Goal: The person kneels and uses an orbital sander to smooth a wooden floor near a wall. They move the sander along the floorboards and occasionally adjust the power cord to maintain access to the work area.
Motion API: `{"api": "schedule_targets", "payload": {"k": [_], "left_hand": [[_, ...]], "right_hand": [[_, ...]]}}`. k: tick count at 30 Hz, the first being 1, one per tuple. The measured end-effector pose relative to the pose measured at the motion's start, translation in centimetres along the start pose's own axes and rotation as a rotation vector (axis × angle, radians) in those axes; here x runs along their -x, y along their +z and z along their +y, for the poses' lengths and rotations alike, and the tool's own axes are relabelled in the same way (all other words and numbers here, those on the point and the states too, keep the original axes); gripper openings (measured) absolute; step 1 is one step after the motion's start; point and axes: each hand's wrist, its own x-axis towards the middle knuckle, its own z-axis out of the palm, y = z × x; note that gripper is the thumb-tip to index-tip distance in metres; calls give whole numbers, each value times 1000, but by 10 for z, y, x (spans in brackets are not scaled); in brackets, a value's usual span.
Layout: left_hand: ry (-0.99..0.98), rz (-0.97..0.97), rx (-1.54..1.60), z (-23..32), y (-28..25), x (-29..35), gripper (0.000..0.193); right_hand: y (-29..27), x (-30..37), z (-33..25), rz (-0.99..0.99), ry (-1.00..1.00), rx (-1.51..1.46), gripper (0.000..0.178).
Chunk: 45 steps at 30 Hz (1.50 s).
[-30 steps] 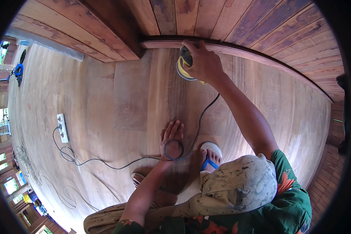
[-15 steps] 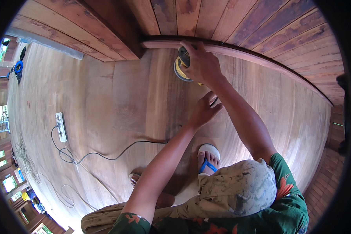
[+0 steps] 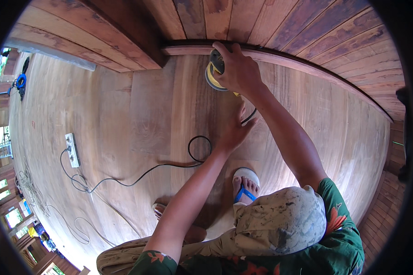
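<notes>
My right hand is wrapped over the top of a yellow and black random orbital sander, whose round pad rests on the wooden floor close to the baseboard. From the sander's rear, a black power cord runs back toward me. Below it, my left hand has its fingers stretched apart, the cord passing by the gap between thumb and fingers. Part of the cord is hidden behind that hand and forearm. To the left of my forearm the cord reappears and lies in a small loop on the floor.
The cord leads to a white power strip at left. Pale cable lies coiled farther left. A plank wall with a baseboard bounds the far side, with a wooden post jutting in. My sandalled foot is near.
My left hand has loosened, its fingers spreading from around the cord. A loop of cord now shows beside my left forearm. The sander has barely shifted.
</notes>
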Motion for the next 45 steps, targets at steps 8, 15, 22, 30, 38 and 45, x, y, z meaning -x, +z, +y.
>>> {"api": "schedule_targets", "payload": {"k": [8,15,22,30,38,45], "left_hand": [[-176,-107,180,-3,-4,40,70],[-288,-149,-384,-7,-32,108,50],[-285,-310,-755,37,-46,155,47],[207,-93,-1134,52,-58,137,42],[13,152,-1078,34,-103,117,33],[107,-17,-949,23,-79,153,18]], "right_hand": [[2,16,-16,-31,-25,-8,83],[1,47,-39,-157,-65,-75,83],[1,85,-51,-193,-106,-115,83],[-2,68,-33,-170,-68,-82,86],[1,29,-13,-81,-66,-67,84],[1,2,6,-16,-93,-18,78]]}}
